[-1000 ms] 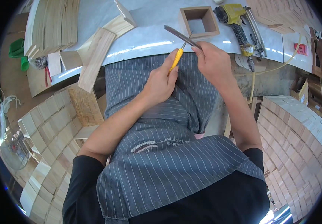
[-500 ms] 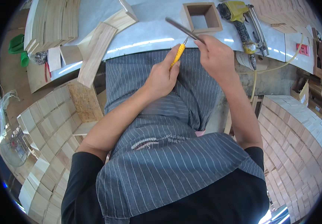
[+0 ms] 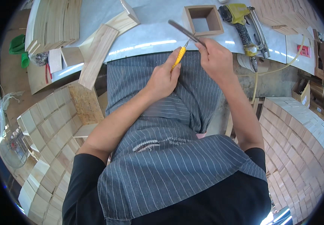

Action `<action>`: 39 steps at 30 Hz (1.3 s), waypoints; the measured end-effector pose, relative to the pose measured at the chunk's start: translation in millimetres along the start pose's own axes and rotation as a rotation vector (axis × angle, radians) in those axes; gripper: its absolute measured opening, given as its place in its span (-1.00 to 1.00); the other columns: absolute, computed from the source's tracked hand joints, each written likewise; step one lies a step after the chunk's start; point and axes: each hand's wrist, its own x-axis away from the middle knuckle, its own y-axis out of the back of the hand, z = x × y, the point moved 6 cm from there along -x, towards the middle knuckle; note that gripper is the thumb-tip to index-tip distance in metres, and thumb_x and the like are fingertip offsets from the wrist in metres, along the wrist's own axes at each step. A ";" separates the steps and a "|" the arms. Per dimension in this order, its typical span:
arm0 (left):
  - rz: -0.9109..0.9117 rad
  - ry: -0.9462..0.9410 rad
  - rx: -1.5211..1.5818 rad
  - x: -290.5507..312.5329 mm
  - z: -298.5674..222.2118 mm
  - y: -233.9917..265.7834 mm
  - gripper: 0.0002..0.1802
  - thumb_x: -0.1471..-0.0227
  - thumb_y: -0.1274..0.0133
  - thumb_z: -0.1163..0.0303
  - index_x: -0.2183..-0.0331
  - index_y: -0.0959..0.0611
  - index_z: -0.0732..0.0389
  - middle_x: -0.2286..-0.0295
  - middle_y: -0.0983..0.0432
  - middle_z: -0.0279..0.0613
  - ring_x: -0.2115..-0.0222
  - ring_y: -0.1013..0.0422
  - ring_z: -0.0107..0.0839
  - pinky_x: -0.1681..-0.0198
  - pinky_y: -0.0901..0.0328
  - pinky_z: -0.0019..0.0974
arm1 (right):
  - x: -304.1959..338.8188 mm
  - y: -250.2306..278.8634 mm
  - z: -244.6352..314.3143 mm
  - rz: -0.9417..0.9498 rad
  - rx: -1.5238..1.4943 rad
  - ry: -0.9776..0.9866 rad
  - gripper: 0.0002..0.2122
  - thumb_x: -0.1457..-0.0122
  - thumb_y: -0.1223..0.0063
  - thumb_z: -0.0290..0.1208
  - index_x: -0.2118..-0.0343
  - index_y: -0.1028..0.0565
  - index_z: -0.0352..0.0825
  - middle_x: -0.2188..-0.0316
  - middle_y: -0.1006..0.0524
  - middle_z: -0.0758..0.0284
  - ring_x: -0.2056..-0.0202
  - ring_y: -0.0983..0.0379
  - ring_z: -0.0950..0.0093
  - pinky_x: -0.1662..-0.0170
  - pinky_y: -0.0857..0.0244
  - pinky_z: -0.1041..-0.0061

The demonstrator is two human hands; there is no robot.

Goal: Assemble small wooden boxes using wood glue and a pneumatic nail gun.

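Observation:
My left hand (image 3: 161,80) is closed round a yellow-handled pointed tool (image 3: 179,59), its thin metal tip pointing up and away from me. Between the thumb and fingers of my right hand (image 3: 218,60) is a flat, dark metal file (image 3: 182,29), slanting up to the left. The tool's tip lies close beside the file near my right fingertips; whether they touch I cannot tell. Both hands are over my striped apron (image 3: 150,120), at the near edge of the bench. Just beyond the file sits a square open wooden frame (image 3: 218,23).
A yellow and black nail gun (image 3: 240,30) lies on the bench (image 3: 154,22) with its hose (image 3: 278,67). Wooden boards (image 3: 99,56) overhang the bench edge. Stacked slats (image 3: 55,24) stand at the far left, and piles of wooden blocks (image 3: 300,150) flank me.
Both hands keep their hold, with the file and the pointed tool shifted only very slightly. The whole view has moved a little.

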 end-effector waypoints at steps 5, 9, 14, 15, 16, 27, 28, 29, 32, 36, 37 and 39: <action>0.045 0.074 -0.028 3.7 13.0 -4.4 -0.39 -0.30 0.13 0.35 -0.33 -0.19 0.09 -0.02 -0.46 0.27 0.05 -0.46 0.25 -0.03 -0.38 -0.05 | 0.2 4.0 1.0 -0.062 -0.062 0.006 -0.86 -0.24 -0.13 -0.37 0.28 -0.58 -0.34 0.41 -0.61 0.16 0.40 -0.57 0.14 0.34 -0.43 0.27; -0.004 -0.025 -0.027 5.4 4.1 -4.2 -0.41 -0.28 0.12 0.39 -0.29 -0.23 0.23 0.23 -0.53 0.44 0.21 -0.48 0.36 0.11 -0.38 0.13 | 1.0 -5.2 -4.9 0.005 0.055 0.022 -0.86 -0.23 -0.10 -0.36 0.42 -0.52 -0.31 0.48 -0.57 0.23 0.44 -0.54 0.16 0.40 -0.41 0.24; -0.030 -0.057 -0.017 -0.6 11.3 -3.4 -0.41 -0.28 0.13 0.37 -0.29 -0.23 0.24 0.26 -0.53 0.44 0.26 -0.48 0.36 0.15 -0.38 0.15 | 1.0 -4.7 -7.0 0.023 0.070 -0.009 -0.85 -0.24 -0.08 -0.35 0.40 -0.53 -0.30 0.46 -0.58 0.24 0.41 -0.55 0.17 0.37 -0.42 0.25; -0.001 -0.017 -0.025 0.8 12.8 -5.0 -0.41 -0.28 0.13 0.36 -0.29 -0.23 0.24 0.27 -0.53 0.43 0.26 -0.48 0.36 0.16 -0.38 0.15 | 1.6 -5.6 -6.5 0.026 0.070 -0.008 -0.85 -0.24 -0.08 -0.35 0.40 -0.53 -0.30 0.46 -0.58 0.24 0.41 -0.55 0.17 0.37 -0.42 0.25; 0.028 0.023 -0.033 2.4 14.3 -6.5 -0.41 -0.28 0.13 0.35 -0.29 -0.23 0.24 0.28 -0.54 0.43 0.27 -0.49 0.36 0.16 -0.38 0.15 | 1.6 -8.0 -7.3 0.043 0.084 -0.026 -0.85 -0.24 -0.07 -0.34 0.40 -0.53 -0.30 0.46 -0.58 0.24 0.41 -0.55 0.17 0.37 -0.42 0.23; 0.083 0.136 -0.026 -0.4 20.5 -7.5 -0.40 -0.29 0.13 0.34 -0.32 -0.22 0.13 0.00 -0.46 0.33 0.06 -0.44 0.30 -0.05 -0.37 0.00 | 0.3 -7.0 -9.0 -0.047 -0.005 -0.006 -0.87 -0.21 -0.13 -0.37 0.40 -0.51 -0.31 0.49 -0.57 0.24 0.44 -0.55 0.16 0.40 -0.42 0.23; 0.040 0.067 -0.040 -0.8 20.0 -7.1 -0.40 -0.28 0.13 0.34 -0.31 -0.22 0.17 0.12 -0.50 0.35 0.15 -0.46 0.32 0.03 -0.37 0.09 | 0.9 -10.7 -12.2 -0.029 0.035 0.031 -0.87 -0.22 -0.12 -0.37 0.40 -0.51 -0.31 0.49 -0.57 0.23 0.44 -0.55 0.16 0.40 -0.41 0.23; -0.003 -0.002 -0.054 0.0 19.1 -6.6 -0.40 -0.28 0.13 0.33 -0.30 -0.21 0.21 0.24 -0.55 0.38 0.25 -0.48 0.34 0.10 -0.37 0.18 | 2.0 -13.4 -13.7 -0.011 0.074 0.067 -0.87 -0.22 -0.12 -0.37 0.39 -0.51 -0.31 0.49 -0.57 0.22 0.44 -0.55 0.15 0.40 -0.41 0.22; 0.071 0.137 -0.020 1.5 18.5 -6.8 -0.40 -0.29 0.13 0.33 -0.31 -0.23 0.11 0.04 -0.48 0.34 0.07 -0.45 0.30 -0.03 -0.38 0.03 | 4.0 -17.4 -12.3 0.053 0.115 -0.008 -0.87 -0.22 -0.11 -0.37 0.40 -0.50 -0.32 0.48 -0.58 0.21 0.44 -0.55 0.15 0.40 -0.41 0.22; 0.078 0.157 -0.029 -2.6 21.2 -7.4 -0.41 -0.29 0.12 0.33 -0.31 -0.23 0.09 0.04 -0.48 0.34 0.10 -0.46 0.30 0.00 -0.39 0.03 | 6.2 -14.3 -12.5 -0.065 -0.030 0.037 -0.86 -0.22 -0.11 -0.35 0.39 -0.52 -0.32 0.48 -0.58 0.20 0.45 -0.56 0.16 0.39 -0.42 0.20; 0.069 0.145 -0.025 -1.0 20.9 -8.2 -0.41 -0.29 0.12 0.33 -0.32 -0.23 0.08 0.04 -0.48 0.34 0.10 -0.46 0.30 0.00 -0.39 0.03 | 5.8 -19.7 -15.3 0.011 0.044 0.001 -0.86 -0.22 -0.11 -0.35 0.37 -0.53 -0.32 0.48 -0.59 0.20 0.45 -0.56 0.16 0.39 -0.42 0.21; 0.093 0.180 -0.023 -1.1 27.0 -10.3 -0.41 -0.29 0.13 0.34 -0.32 -0.23 0.09 0.03 -0.48 0.33 0.09 -0.45 0.30 -0.02 -0.38 0.03 | 6.5 -24.1 -17.3 0.083 0.118 -0.032 -0.86 -0.22 -0.11 -0.35 0.35 -0.54 -0.32 0.48 -0.59 0.20 0.45 -0.56 0.16 0.39 -0.42 0.21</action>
